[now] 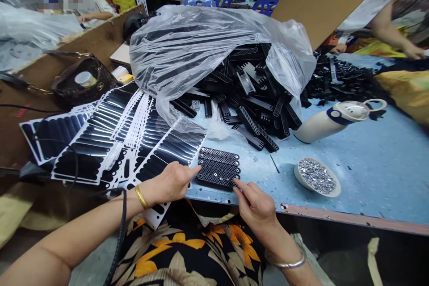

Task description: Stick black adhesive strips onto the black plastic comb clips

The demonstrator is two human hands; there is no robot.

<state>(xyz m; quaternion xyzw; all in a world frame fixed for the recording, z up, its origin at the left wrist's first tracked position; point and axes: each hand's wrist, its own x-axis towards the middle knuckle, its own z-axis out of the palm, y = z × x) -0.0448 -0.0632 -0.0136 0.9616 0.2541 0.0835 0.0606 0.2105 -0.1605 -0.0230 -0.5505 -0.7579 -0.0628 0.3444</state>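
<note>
Several black textured strips [219,167] lie side by side as a flat block at the table's front edge, with small silvery dots on them. My left hand [172,182] is at the block's left side, its index finger stretched to the edge and its other fingers curled; whatever they may hold is hidden. At the block's lower right corner, thumb and index finger of my right hand [256,201] are pinched together; anything between them is too small to name. A white bowl [317,176] of small shiny metal pieces stands to the right.
Behind the block, a clear plastic bag [201,40] spills black parts [251,125]. Sheets of black strips [90,138] overlap on the left, near a brown handbag [83,80]. A white bottle [328,120] lies tilted on the right. Other people sit at both sides.
</note>
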